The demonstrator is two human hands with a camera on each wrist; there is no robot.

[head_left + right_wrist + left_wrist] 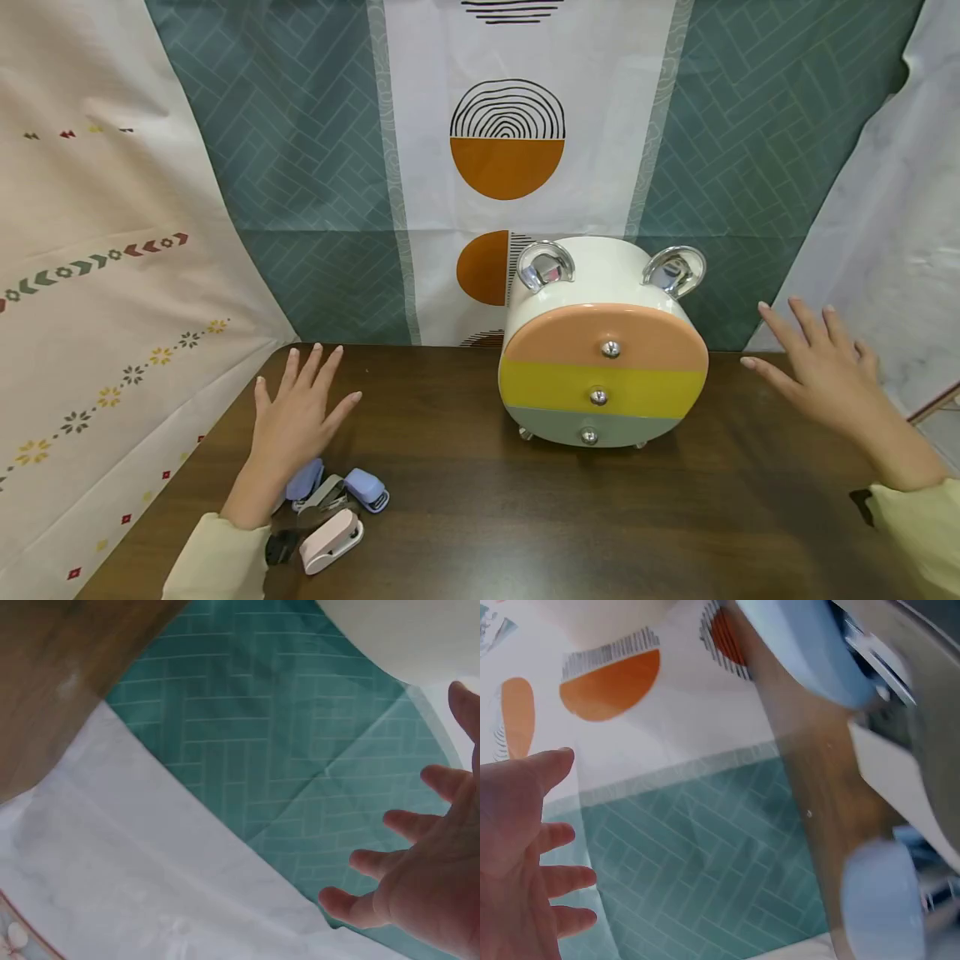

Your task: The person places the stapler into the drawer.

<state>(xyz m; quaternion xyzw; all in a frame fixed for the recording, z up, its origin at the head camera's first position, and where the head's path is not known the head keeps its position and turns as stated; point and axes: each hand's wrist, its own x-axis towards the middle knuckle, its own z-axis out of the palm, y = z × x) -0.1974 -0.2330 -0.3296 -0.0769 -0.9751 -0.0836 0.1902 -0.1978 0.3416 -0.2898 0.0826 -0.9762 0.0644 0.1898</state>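
Note:
My left hand (296, 412) is held with fingers spread above the table's left side, holding nothing. Close to its wrist lies a group of small staplers: a pink one (330, 542), a blue one (367, 488), a grey one (326, 493) and another blue one (306, 481) partly hidden by the forearm. In the left wrist view, a blue stapler (802, 652) and the grey stapler (937, 712) look large and blurred. Over the right side my right hand (828, 371) is also spread, with nothing in it. Between the hands stands a small drawer chest (603, 333), apart from both.
The chest has an orange, a yellow and a green drawer with silver knobs, plus two shiny ears on top. It stands on a dark wooden table (465, 517). Patterned cloth (315, 167) hangs behind, and pale cloths (112, 292) border the sides.

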